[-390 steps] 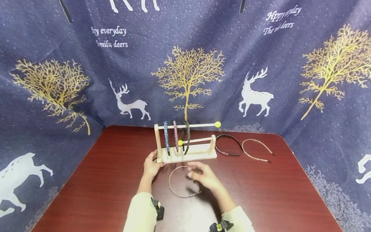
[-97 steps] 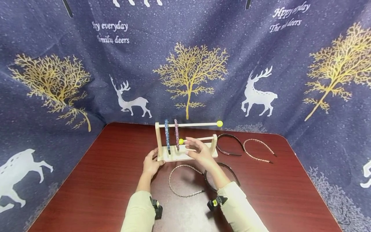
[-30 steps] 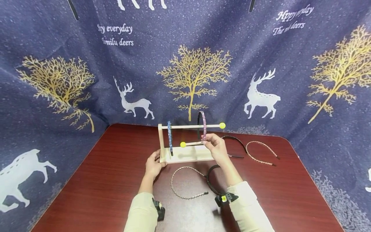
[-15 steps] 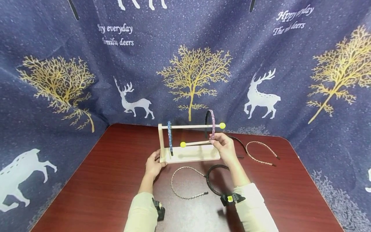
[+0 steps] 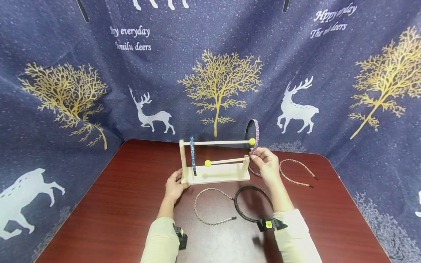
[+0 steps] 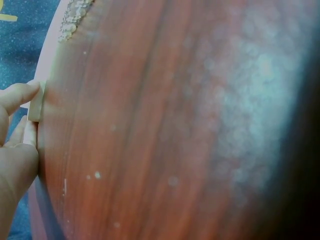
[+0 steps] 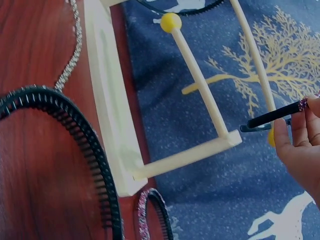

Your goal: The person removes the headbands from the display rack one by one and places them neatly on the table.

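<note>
A wooden headband stand (image 5: 220, 176) has two rods tipped with yellow balls. My left hand (image 5: 173, 188) grips the left end of its base, thumb in front; the left wrist view shows the fingers (image 6: 20, 97) at the base corner. My right hand (image 5: 268, 165) pinches a pink glitter headband (image 5: 257, 132) by its lower end, at the yellow ball of the upper rod. In the right wrist view the headband's black ends (image 7: 274, 115) reach across near that ball. A blue glitter headband (image 5: 193, 155) hangs at the left of the upper rod.
In front of the stand lie a silvery braided headband (image 5: 195, 206) and a black toothed headband (image 5: 236, 204), close together. To the right is a tan braided headband (image 5: 281, 171). Another pink-and-black headband (image 7: 143, 212) lies by the stand's right end, partly behind my right hand.
The black headband has gone from the upper rod to the table. My right hand has since slid the pink glitter headband rightward along the rod to its ball. My left hand stays put.
</note>
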`<state>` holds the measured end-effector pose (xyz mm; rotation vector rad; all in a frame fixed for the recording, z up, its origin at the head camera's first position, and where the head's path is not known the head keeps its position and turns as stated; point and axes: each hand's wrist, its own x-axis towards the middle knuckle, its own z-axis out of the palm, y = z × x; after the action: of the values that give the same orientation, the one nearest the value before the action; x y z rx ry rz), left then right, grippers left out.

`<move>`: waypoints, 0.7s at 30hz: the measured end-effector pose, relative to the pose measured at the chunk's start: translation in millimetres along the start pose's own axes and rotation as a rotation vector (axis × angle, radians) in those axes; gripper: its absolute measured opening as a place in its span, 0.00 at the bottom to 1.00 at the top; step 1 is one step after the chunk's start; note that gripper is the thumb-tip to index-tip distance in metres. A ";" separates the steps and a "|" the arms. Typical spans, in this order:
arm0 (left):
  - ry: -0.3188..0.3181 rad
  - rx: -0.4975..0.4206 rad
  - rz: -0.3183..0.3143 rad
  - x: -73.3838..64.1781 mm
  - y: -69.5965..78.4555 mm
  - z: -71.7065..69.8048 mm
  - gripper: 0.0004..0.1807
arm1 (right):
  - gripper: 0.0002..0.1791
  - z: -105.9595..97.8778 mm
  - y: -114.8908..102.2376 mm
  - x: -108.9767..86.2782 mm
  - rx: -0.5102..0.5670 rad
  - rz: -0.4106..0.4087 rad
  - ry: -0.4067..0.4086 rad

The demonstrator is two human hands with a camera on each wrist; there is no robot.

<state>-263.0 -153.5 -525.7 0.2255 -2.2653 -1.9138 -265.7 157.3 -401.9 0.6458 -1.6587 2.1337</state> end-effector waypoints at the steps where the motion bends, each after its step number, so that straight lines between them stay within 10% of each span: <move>1: 0.000 -0.002 0.000 0.0 0.1 0.1 0.37 | 0.08 -2.1 -0.6 0.4 0.003 -0.002 0.005; 7: -0.006 -0.006 0.006 -0.9 0.8 0.2 0.37 | 0.07 -15.5 -2.2 -0.8 0.038 -0.025 0.033; 14: -0.013 -0.018 -0.006 -1.6 0.9 0.1 0.38 | 0.13 -75.6 59.8 -2.0 0.174 -0.077 -0.029; 21: -0.010 -0.007 -0.005 -0.8 1.7 0.3 0.38 | 0.17 -139.0 120.5 -17.0 0.015 -0.103 0.041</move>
<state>-262.3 -152.8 -524.1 0.2219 -2.2665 -1.9287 -335.2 262.4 -536.9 0.6726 -1.5550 2.0755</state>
